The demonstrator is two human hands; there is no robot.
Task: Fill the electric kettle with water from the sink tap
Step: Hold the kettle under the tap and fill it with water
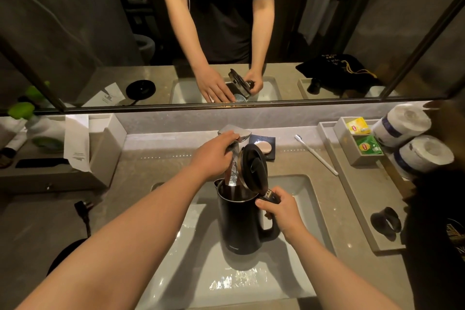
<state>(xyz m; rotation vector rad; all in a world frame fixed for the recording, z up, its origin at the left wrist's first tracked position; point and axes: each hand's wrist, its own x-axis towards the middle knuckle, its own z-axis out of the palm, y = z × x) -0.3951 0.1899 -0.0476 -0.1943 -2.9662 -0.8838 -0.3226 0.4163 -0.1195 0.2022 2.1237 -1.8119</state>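
Spanning the upper half of the view, a wall mirror (75,33) is seen reflecting the person's arms and the kettle. Below it, a stone bench (141,163) is set with a pale rectangular sink (309,199). A black electric kettle (239,224) is held upright over the sink, its hinged lid (255,166) tipped open toward the mirror. The kettle's mouth is placed directly under the spout of the chrome tap (232,173), and whether water is running cannot be told. The kettle handle is gripped by the right hand (279,209), whose grip is pressed closed around its top. The tap lever is covered by the left hand (214,153), fingers curled over it. Two paper rolls (412,138) are stacked at the right of the bench, near a tray of tea bags (362,138). A white toothbrush (317,155) is laid beside a soap dish (264,146).
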